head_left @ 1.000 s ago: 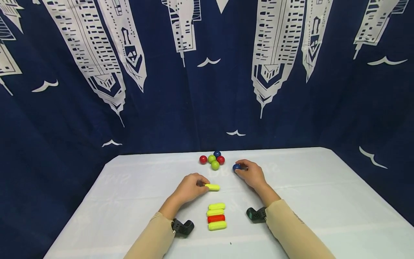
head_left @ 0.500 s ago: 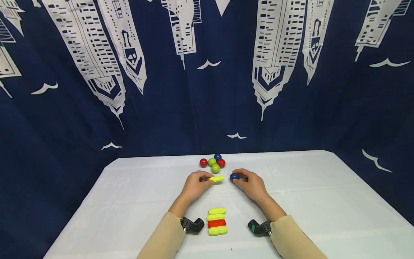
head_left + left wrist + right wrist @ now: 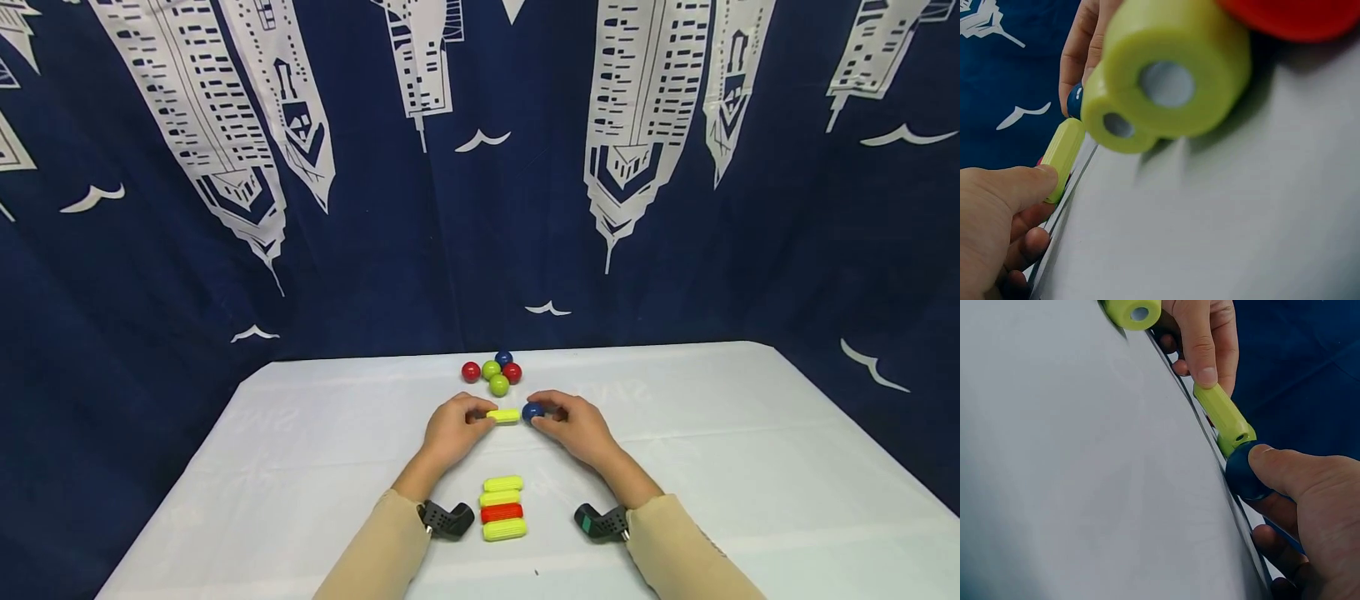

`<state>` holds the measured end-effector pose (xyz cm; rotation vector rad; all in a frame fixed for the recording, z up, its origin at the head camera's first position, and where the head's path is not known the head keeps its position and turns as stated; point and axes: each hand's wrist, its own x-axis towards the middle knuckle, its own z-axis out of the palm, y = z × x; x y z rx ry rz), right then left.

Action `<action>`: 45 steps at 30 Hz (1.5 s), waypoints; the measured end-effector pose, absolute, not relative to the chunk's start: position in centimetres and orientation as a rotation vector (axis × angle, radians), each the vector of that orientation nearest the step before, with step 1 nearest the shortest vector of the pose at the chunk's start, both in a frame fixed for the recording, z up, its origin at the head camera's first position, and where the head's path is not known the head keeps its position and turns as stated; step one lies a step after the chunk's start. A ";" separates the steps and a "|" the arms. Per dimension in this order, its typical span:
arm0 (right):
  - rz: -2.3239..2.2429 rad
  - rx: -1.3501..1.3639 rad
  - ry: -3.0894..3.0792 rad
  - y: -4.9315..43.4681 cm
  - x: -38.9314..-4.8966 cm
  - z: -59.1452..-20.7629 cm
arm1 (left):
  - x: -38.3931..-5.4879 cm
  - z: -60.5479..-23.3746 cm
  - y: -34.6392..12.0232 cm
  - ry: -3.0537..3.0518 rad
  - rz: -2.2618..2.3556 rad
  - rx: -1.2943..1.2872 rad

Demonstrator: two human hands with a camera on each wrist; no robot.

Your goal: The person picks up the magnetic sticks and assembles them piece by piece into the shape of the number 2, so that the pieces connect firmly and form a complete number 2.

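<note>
Between thumb and fingers, my left hand pinches a yellow-green ribbed rod by its left end. The right hand grips a blue ball at the rod's other end. In the right wrist view, the rod has a small hole in its end, close against the blue ball; whether they touch I cannot tell. The left wrist view has the left thumb lying along the rod, with the blue ball partly hidden behind other rods.
Nearer me on the white table lie several rods in a column, yellow-green ones and a red one. Beyond my hands sits a cluster of red, green and blue balls. A dark blue curtain hangs behind.
My left hand has carried the rod forward and right. The right hand has brought the blue ball left and nearer me, so the two are now end to end.
</note>
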<state>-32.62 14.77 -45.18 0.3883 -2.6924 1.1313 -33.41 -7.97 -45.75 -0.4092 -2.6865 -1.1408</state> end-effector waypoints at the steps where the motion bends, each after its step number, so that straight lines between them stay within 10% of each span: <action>1: 1.135 0.397 -2.692 14.7 -32.6 -45.2 | -33.4 -45.7 -8.0 -2.690 -1.129 -0.412; 45: 1.188 0.278 -2.708 15.0 -33.2 -45.5 | -36.9 -44.0 -7.9 -2.620 -1.343 -0.290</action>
